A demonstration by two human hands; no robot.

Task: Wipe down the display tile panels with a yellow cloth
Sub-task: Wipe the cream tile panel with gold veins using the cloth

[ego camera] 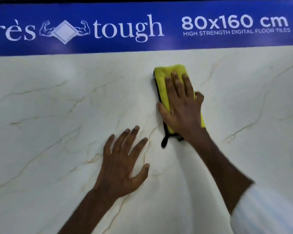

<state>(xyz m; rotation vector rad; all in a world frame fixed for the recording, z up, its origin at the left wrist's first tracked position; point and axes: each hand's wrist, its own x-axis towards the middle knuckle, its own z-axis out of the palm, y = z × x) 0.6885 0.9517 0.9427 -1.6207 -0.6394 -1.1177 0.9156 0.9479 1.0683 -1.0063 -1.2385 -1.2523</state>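
Your right hand (181,105): fingers spread, pressing flat on the folded yellow cloth (166,76) against the marble-look tile panel (57,115). Your left hand (123,164): spread flat, nearer, bare on the panel.

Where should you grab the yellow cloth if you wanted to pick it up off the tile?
Probably at the top end of the yellow cloth, coming from above. That end sticks out bare past the fingers of the right hand, which presses the rest flat on the tile panel. The small black loop hanging at the bottom is another free spot to pinch.
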